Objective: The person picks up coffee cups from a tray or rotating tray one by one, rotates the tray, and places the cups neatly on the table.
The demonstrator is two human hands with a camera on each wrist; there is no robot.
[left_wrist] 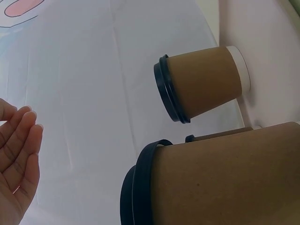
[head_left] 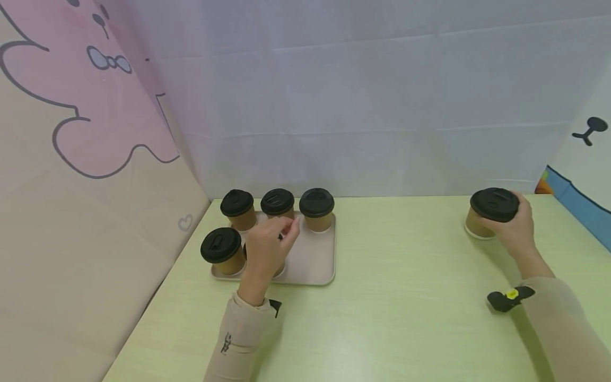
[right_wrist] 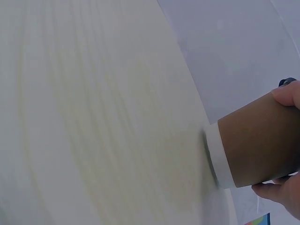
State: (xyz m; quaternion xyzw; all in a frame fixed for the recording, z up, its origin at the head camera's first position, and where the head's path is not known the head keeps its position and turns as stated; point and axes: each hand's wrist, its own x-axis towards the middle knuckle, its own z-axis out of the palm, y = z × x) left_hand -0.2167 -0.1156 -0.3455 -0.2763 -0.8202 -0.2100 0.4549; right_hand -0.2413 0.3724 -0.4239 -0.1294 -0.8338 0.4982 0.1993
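Observation:
At the right of the head view my right hand [head_left: 517,229] grips a brown paper cup [head_left: 477,225] with a black lid, thumb and fingers round its upper part. In the right wrist view that cup [right_wrist: 258,145] has its pale base close to the tabletop. My left hand [head_left: 266,248] hovers over a beige tray [head_left: 312,262], fingers together and loosely bent, holding nothing. Several similar lidded cups stand upright on the tray, three along its back edge. One front cup [head_left: 279,269] is mostly hidden behind the left hand; another [head_left: 228,261] stands left of it.
Pale yellow-green tabletop [head_left: 396,276] stretches between the tray and the right-hand cup. A whitish cloth backdrop [head_left: 382,106] rises behind the table. Printed cloth [head_left: 119,122] with a pink cartoon figure hangs at the left. Both wrists wear dark straps.

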